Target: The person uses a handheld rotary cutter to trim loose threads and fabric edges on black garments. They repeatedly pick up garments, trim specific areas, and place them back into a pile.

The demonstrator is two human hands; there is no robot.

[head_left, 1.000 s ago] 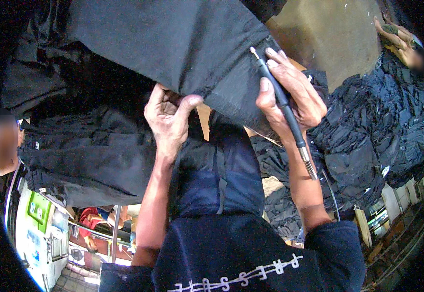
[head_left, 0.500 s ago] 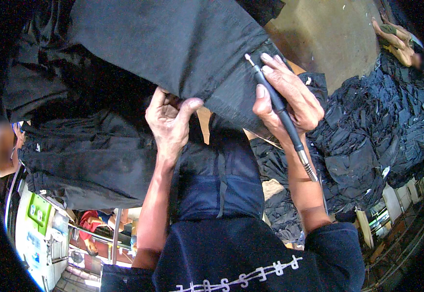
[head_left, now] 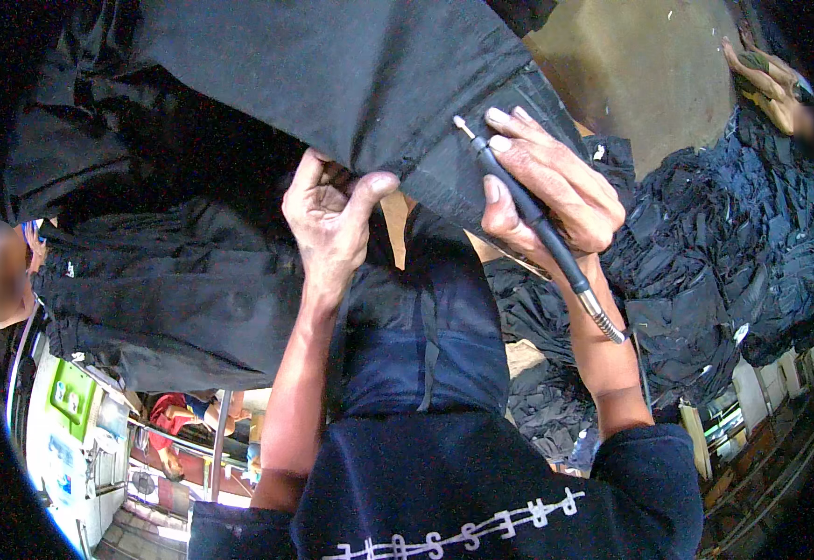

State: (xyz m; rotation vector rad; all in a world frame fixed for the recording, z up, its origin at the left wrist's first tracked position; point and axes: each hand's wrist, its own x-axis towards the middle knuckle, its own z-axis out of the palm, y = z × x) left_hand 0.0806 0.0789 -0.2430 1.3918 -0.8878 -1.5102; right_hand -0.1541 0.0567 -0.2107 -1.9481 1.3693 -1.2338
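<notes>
Head view, scene: a person looks down at both bare hands working on a dark garment (head_left: 332, 65) stretched across the upper half of the frame.
Left hand: the left hand (head_left: 328, 219), at centre frame, has its fingers closed in a pinch on the lower edge of the garment, thumb on top, holding the cloth taut.
Right hand: the right hand (head_left: 547, 191), right of centre, has its fingers wrapped around a slim black rotary tool (head_left: 519, 201) held like a pen.
Tool: its metal tip (head_left: 460, 122) points to the upper left and touches the garment near the hem; a flexible shaft (head_left: 603, 317) trails to the lower right along the forearm.
Progress: judging from this, work on the hem is under way; no finished mark is clear on the cloth under the tip, so how much is done cannot be told.
Left to do: heaps of dark garments (head_left: 724, 261) fill the right of the frame, and more dark garments (head_left: 164, 299) lie at left; whether these are finished is not visible.
Surroundings: another person's arm (head_left: 766, 79) shows at upper right.
</notes>
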